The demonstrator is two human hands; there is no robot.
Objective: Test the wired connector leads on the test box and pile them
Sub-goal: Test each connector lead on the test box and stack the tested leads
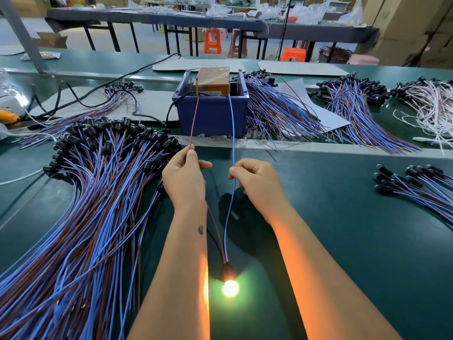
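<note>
My left hand [184, 177] pinches the brown wire [194, 119] of one lead, and my right hand [255, 179] pinches its blue wire [232, 123]. Both wires stretch up to the two metal posts of the test box [212, 81], an orange block standing in a blue bin [212, 114]. The lead's black connector [226, 268] lies near me between my forearms, and its lamp [230, 288] glows bright yellow. A big pile of leads [98, 192] with black connectors spreads at my left.
More bundles of blue and brown leads lie right of the bin [277, 114], at the far right [355, 101] and at the near right [421, 182]. White wires [431, 104] lie at the right edge. A black power cable [117, 79] runs back from the bin.
</note>
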